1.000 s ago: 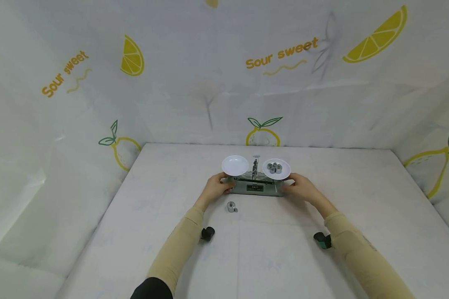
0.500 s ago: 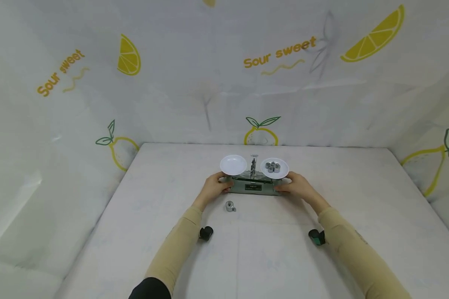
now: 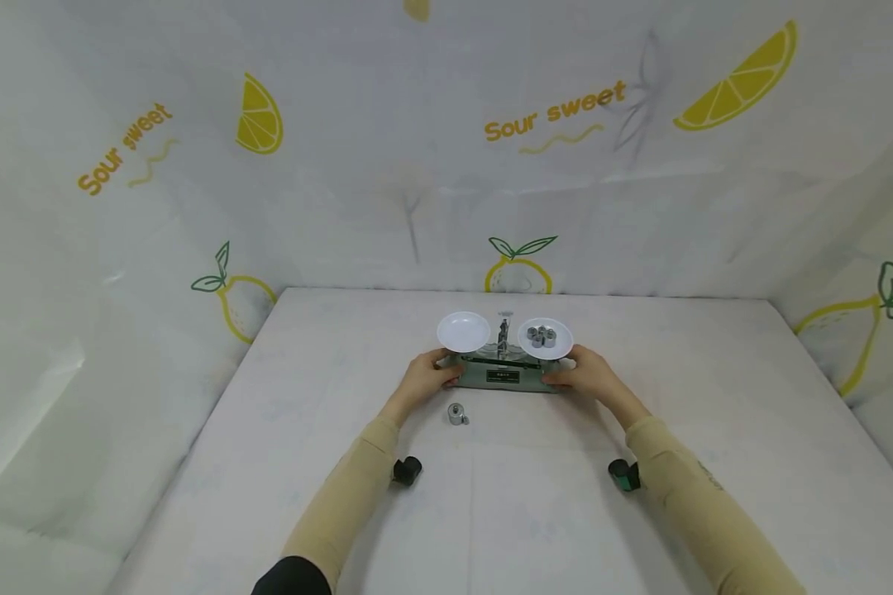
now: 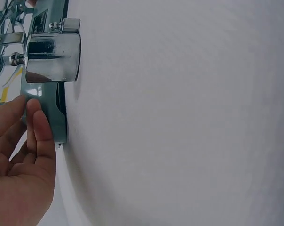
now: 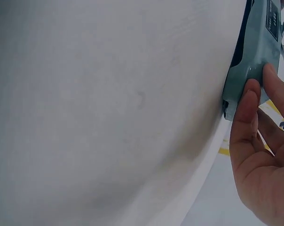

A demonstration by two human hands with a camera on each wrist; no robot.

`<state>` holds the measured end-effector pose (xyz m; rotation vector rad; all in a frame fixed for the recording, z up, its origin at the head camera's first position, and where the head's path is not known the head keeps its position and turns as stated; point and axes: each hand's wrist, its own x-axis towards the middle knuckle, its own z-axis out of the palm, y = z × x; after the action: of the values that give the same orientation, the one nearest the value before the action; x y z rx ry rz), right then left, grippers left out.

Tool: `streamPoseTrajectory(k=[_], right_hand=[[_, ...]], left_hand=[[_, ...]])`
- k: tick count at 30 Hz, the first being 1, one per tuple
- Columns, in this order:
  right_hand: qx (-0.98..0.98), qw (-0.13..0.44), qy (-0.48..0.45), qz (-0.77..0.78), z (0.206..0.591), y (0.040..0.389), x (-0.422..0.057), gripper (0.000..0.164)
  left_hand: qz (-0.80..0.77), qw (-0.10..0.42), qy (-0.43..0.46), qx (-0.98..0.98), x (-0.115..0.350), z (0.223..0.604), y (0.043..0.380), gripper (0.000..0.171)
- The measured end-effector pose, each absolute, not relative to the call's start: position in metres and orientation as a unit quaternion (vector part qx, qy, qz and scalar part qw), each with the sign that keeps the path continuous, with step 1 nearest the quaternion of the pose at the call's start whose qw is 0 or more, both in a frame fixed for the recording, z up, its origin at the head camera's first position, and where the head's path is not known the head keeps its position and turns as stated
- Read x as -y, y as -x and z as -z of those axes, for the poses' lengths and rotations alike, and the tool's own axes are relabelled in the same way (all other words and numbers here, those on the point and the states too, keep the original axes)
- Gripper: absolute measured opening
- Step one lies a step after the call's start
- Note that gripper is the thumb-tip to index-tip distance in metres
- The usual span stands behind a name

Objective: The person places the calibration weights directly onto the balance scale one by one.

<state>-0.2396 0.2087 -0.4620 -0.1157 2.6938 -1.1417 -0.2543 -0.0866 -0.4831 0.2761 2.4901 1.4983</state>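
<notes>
In the head view a balance scale (image 3: 479,376) with a grey-green base stands on the table. Its left pan (image 3: 464,332) is white and bare; the white right pan (image 3: 524,343) carries several small metal weights (image 3: 542,336). My left hand (image 3: 420,382) grips the base's left end, thumb at the front. At the other end, my right hand (image 3: 594,376) holds the base (image 5: 255,52) the same way, fingertips against its side in the right wrist view. Just in front of the base, near my left hand, sit a larger chrome weight (image 4: 52,56) and a tiny one (image 4: 70,25).
The scale is on a white-covered table (image 3: 536,512), nearer its far edge. A white curtain (image 3: 357,165) printed with lemons hangs behind and at both sides. Black wrist cameras (image 3: 407,471) sit below both forearms.
My right hand has moved a little left, its thumb now against the front of the base's right end. My left hand keeps its grip. The head view has shifted slightly.
</notes>
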Motion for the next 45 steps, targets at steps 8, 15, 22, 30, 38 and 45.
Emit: streamPoseTrajectory(k=[8, 15, 22, 30, 38, 45], right_hand=[[-0.908, 0.126, 0.034, 0.398, 0.459, 0.238, -0.208, 0.066], [-0.908, 0.120, 0.036, 0.401, 0.458, 0.237, -0.208, 0.062], [-0.905, 0.120, 0.045, 0.406, 0.459, 0.236, -0.207, 0.060], [-0.909, 0.119, 0.046, 0.398, 0.457, 0.236, -0.207, 0.060], [-0.905, 0.120, 0.047, 0.406, 0.458, 0.236, -0.207, 0.059], [-0.907, 0.117, 0.045, 0.401, 0.458, 0.236, -0.207, 0.060]], left_hand=[[-0.496, 0.095, -0.102, -0.857, 0.094, 0.475, 0.245, 0.047], [-0.470, 0.101, -0.133, -0.867, 0.103, 0.465, 0.234, 0.037], [-0.425, 0.134, -0.166, -0.880, 0.112, 0.463, 0.221, 0.033], [-0.424, 0.162, -0.204, -0.867, 0.113, 0.469, 0.214, 0.033], [-0.434, 0.171, -0.213, -0.859, 0.107, 0.475, 0.210, 0.028], [-0.432, 0.174, -0.202, -0.861, 0.107, 0.476, 0.209, 0.030]])
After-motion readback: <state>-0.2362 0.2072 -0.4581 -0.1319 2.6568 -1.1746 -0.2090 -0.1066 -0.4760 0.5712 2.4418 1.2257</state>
